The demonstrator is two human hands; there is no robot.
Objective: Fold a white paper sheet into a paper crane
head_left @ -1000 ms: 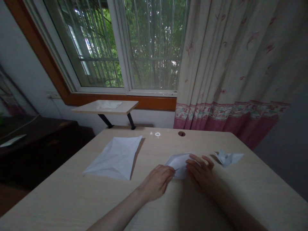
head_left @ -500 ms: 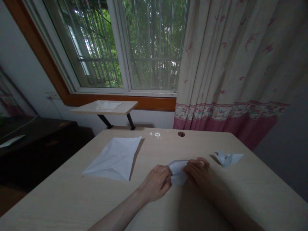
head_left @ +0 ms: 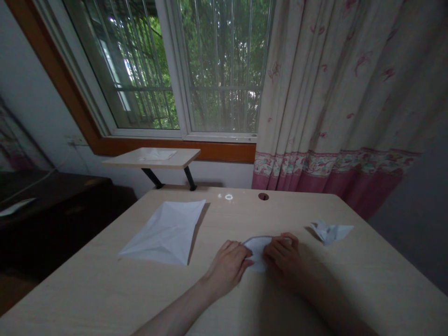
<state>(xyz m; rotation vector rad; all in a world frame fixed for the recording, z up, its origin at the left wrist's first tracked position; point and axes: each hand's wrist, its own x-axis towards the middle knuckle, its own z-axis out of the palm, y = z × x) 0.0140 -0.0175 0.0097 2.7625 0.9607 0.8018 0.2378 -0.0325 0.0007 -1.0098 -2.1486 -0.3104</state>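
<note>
Between my two hands is a small piece of folded white paper (head_left: pixel 258 252), low over the near middle of the desk. My left hand (head_left: pixel 231 263) grips its left side with thumb and fingers. On its right side my right hand (head_left: pixel 285 256) is closed over the paper, its fingertips curled and partly hidden. A folded paper figure (head_left: pixel 329 232) with pointed tips lies to the right of my right hand. Left of my hands rests a large creased sheet of white paper (head_left: pixel 166 232), one edge raised off the desk.
The light wood desk (head_left: pixel 105 289) has a round cable hole (head_left: pixel 263 197) near its back edge. A raised shelf (head_left: pixel 191 161) on black legs stands at the back left with white paper (head_left: pixel 159 154) on it. Behind are a barred window and a curtain (head_left: pixel 315 93).
My right hand has shifted slightly left, closer to my left hand. The folded paper now bows upward along its far edge, and less of it shows.
</note>
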